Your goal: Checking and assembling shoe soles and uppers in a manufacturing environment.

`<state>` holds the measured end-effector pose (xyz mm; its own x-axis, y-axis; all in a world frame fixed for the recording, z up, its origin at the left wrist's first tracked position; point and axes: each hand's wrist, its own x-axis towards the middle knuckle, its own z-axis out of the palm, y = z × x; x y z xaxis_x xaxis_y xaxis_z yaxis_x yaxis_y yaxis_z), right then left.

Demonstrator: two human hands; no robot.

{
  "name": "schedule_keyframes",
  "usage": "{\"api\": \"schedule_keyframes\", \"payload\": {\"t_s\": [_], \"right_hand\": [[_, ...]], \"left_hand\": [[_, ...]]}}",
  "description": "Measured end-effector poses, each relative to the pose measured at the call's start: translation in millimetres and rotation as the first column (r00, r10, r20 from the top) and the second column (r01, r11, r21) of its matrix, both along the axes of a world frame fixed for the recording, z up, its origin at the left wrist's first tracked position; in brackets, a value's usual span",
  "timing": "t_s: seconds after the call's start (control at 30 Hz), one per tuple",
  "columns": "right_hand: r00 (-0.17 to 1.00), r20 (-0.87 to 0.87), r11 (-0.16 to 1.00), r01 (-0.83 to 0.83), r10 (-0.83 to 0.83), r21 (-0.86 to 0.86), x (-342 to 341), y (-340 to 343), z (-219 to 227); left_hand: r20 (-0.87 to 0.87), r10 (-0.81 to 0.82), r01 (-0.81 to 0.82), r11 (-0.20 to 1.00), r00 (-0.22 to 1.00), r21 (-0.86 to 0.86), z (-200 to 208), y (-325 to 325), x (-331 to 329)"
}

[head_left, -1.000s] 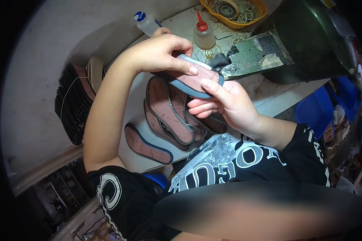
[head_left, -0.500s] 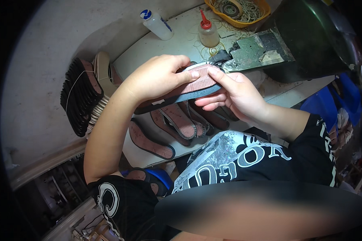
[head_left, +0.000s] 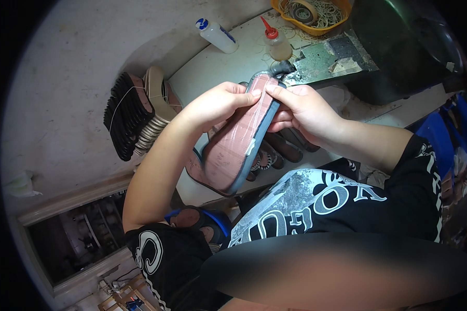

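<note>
Presently, head view: one shoe sole [head_left: 238, 140], reddish face up with a dark rim, raised above the desk [head_left: 218, 72]. Left hand [head_left: 218, 106] and right hand [head_left: 306, 111] both closed on its upper end, thumbs pressing the edge, likely to seat the rim. Two squeeze bottles [head_left: 216, 35]; one orange basket [head_left: 316, 15]; one strapped stack of soles [head_left: 135, 116].

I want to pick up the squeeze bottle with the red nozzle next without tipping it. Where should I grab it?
Grip the red-nozzle bottle around its wide clear body, below the cone, coming from the near side. It stands upright on the white table, and the yellow basket crowds its far side. The thin nozzle likely offers little hold.
</note>
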<state>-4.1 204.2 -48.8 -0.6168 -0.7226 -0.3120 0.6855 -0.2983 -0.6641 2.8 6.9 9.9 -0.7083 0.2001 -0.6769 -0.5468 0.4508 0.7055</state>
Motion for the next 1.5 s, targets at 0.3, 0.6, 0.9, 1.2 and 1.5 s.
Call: {"api": "schedule_keyframes", "payload": {"t_s": [0.3, 0.6, 0.9, 1.2, 1.5], "right_hand": [[0.971, -0.010, 0.955, -0.232, 0.238, 0.183, -10, 35, 1], [0.981, -0.086, 0.977, -0.161, 0.174, 0.137, 39, 51, 5], [0.999, -0.030, 1.000, 0.030, -0.029, 0.009, 23, 12, -3], [0.999, 0.021, 0.998, 0.039, -0.040, 0.049, 32, 3, -2], [0.972, 0.066, 0.972, -0.231, 0.228, 0.048, 38, 4, -17]], "left_hand": [[0.192, 0.042, -0.051, 0.998, 0.980, 0.046, 3, 8, -5], [-0.069, 0.060, -0.063, 0.997, 0.996, -0.040, -18, -6, -19], [-0.362, 0.245, -0.257, 0.966, 0.900, 0.014, -37, -14, -18], [-0.217, 0.380, -0.268, 0.870, 0.899, 0.414, -40, -1, -5], [-0.160, 0.321, -0.281, 0.932, 0.933, 0.229, -45, -22, -24]]}}
